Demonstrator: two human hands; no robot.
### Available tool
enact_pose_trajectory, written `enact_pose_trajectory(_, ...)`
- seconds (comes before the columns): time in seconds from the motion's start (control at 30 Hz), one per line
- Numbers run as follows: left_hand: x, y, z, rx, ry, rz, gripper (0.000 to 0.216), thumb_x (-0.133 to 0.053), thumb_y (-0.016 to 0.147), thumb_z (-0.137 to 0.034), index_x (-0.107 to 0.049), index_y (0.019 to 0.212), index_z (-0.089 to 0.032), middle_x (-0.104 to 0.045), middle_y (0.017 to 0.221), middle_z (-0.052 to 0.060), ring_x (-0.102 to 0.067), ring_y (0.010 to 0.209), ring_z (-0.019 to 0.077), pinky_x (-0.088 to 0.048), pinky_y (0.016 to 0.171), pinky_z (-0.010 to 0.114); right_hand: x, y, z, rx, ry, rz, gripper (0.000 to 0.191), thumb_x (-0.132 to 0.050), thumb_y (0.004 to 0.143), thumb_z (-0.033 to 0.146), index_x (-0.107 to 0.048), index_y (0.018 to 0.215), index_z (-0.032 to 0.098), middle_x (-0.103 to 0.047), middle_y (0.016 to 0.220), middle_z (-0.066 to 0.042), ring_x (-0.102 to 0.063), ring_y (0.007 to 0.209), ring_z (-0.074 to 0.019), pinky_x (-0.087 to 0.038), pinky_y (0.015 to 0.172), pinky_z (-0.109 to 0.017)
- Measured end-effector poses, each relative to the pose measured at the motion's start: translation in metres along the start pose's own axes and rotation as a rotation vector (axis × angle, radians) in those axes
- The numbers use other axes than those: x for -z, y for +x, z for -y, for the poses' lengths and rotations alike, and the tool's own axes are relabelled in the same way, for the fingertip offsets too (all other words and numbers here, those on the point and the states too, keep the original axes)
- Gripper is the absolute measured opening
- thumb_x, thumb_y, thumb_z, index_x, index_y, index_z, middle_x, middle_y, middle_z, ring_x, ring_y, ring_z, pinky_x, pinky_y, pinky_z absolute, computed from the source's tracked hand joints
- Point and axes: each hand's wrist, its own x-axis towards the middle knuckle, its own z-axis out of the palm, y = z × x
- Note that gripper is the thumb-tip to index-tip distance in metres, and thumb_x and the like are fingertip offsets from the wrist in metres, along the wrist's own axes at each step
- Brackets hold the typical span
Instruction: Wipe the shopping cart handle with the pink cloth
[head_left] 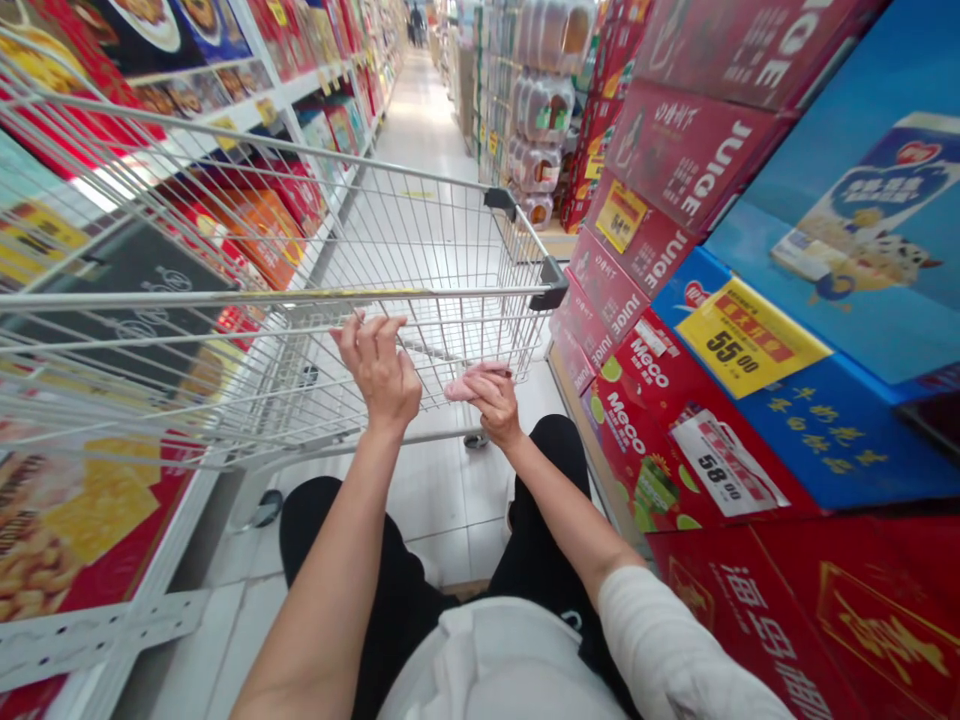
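Note:
A wire shopping cart (525,292) stands across the aisle in front of me, its near rim running level above my hands. My left hand (382,375) is raised at the cart's near wire side. Its fingers are loosely bent and apart, with nothing seen in them; whether they touch the wires I cannot tell. To its right, lower down, my right hand (495,405) is closed, fingers together, beside the cart's lower wires. A small pinkish shape (461,387) shows at its fingertips, too blurred to name. My knees are bent below the cart.
Stacked red drink cartons (660,200) and a blue carton (862,300) with yellow price tags rise close on my right. Shelves of boxed goods (285,200) line the left. Cart wheels (266,508) rest on the tiled floor (427,100). A person (416,22) is far down the aisle.

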Motion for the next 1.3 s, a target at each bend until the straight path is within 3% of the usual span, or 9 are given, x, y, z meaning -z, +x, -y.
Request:
enact_pose_trajectory(0.17, -0.003, -0.002, 0.002, 0.004, -0.018, -0.032, 0.051, -0.050, 0.081, -0.018, -0.063, 0.130, -0.020, -0.060, 0.137, 0.013, -0.035, 0.153, 0.0328, -0.007, 0.135, 0.058, -0.002, 0.010, -0.002, -0.066, -0.042, -0.078, 0.036, -0.048, 0.108, 0.025, -0.083, 0.111, 0.023, -0.079, 0.127, -0.009, -0.066, 0.134, -0.0241, -0.055, 0.120, -0.046)
enact_pose_trajectory(0.4, -0.002, -0.002, 0.002, -0.017, -0.018, -0.022, 0.049, -0.049, 0.083, -0.018, -0.063, 0.130, -0.020, -0.060, 0.136, 0.013, -0.036, 0.153, 0.0328, -0.006, 0.135, 0.059, -0.022, -0.040, 0.015, 0.005, -0.028, 0.006, 0.033, -0.050, 0.105, 0.011, -0.083, 0.105, 0.018, -0.082, 0.122, -0.010, -0.069, 0.127, -0.0219, -0.061, 0.111, -0.041)
enact_pose_trajectory(0.63, -0.002, -0.004, 0.004, -0.007, -0.012, -0.020, 0.049, -0.050, 0.084, -0.019, -0.063, 0.132, -0.020, -0.061, 0.136, 0.014, -0.035, 0.154, 0.0330, -0.007, 0.135, 0.058, -0.044, -0.027, 0.034, 0.086, -0.015, 0.164, 0.028, -0.055, 0.105, 0.012, -0.079, 0.118, 0.019, -0.078, 0.131, -0.007, -0.066, 0.134, -0.0153, -0.053, 0.121, -0.033)
enact_pose_trajectory(0.83, -0.001, -0.004, 0.002, -0.021, -0.009, -0.017, 0.048, -0.048, 0.085, -0.018, -0.063, 0.131, -0.020, -0.060, 0.137, 0.012, -0.035, 0.154, 0.0320, -0.003, 0.135, 0.059, -0.030, -0.028, 0.042, 0.057, -0.030, 0.121, 0.032, -0.053, 0.103, 0.011, -0.083, 0.096, 0.020, -0.082, 0.119, -0.007, -0.071, 0.119, -0.0182, -0.061, 0.106, -0.034)
enact_pose_trajectory(0.93, -0.003, -0.005, 0.002, -0.018, -0.004, -0.035, 0.047, -0.047, 0.085, -0.018, -0.064, 0.129, -0.020, -0.061, 0.135, 0.012, -0.036, 0.153, 0.0316, -0.003, 0.136, 0.059, -0.001, 0.003, 0.047, 0.075, -0.100, -0.076, 0.034, -0.052, 0.101, 0.011, -0.083, 0.101, 0.024, -0.080, 0.124, -0.006, -0.064, 0.132, -0.0217, -0.057, 0.115, -0.044)
enact_pose_trajectory(1.03, -0.004, -0.004, 0.002, -0.005, -0.007, -0.044, 0.047, -0.048, 0.085, -0.017, -0.063, 0.129, -0.020, -0.061, 0.135, 0.012, -0.035, 0.153, 0.0315, -0.003, 0.136, 0.058, 0.034, 0.064, 0.047, 0.100, -0.164, -0.415, 0.035, -0.050, 0.100, 0.011, -0.081, 0.110, 0.024, -0.072, 0.137, -0.007, -0.050, 0.150, -0.0250, -0.049, 0.123, -0.050)
enact_pose_trajectory(1.1, -0.004, -0.005, 0.000, -0.001, -0.008, -0.044, 0.048, -0.048, 0.085, -0.016, -0.063, 0.130, -0.020, -0.061, 0.135, 0.012, -0.035, 0.154, 0.0313, -0.002, 0.135, 0.059, 0.050, 0.110, 0.050, 0.036, -0.200, -0.553, 0.042, -0.044, 0.100, 0.009, -0.078, 0.120, 0.024, -0.066, 0.146, -0.008, -0.042, 0.157, -0.0268, -0.045, 0.126, -0.056)
enact_pose_trajectory(1.2, -0.006, -0.008, -0.005, -0.009, 0.003, -0.049, 0.047, -0.046, 0.087, -0.014, -0.063, 0.131, -0.021, -0.061, 0.135, 0.012, -0.033, 0.155, 0.0310, -0.003, 0.135, 0.060, 0.054, 0.164, 0.067, -0.029, -0.229, -0.441, 0.043, -0.043, 0.102, 0.012, -0.076, 0.125, 0.026, -0.064, 0.149, -0.006, -0.042, 0.157, -0.0246, -0.041, 0.129, -0.056)
enact_pose_trajectory(1.3, -0.005, -0.012, -0.005, -0.012, 0.022, -0.094, 0.041, -0.049, 0.091, -0.021, -0.063, 0.130, -0.022, -0.058, 0.139, 0.015, -0.029, 0.156, 0.0330, -0.008, 0.133, 0.061, 0.042, 0.189, 0.093, 0.067, -0.187, -0.263, 0.034, -0.050, 0.103, 0.018, -0.077, 0.122, 0.025, -0.065, 0.148, -0.006, -0.047, 0.153, -0.0231, -0.044, 0.129, -0.049)
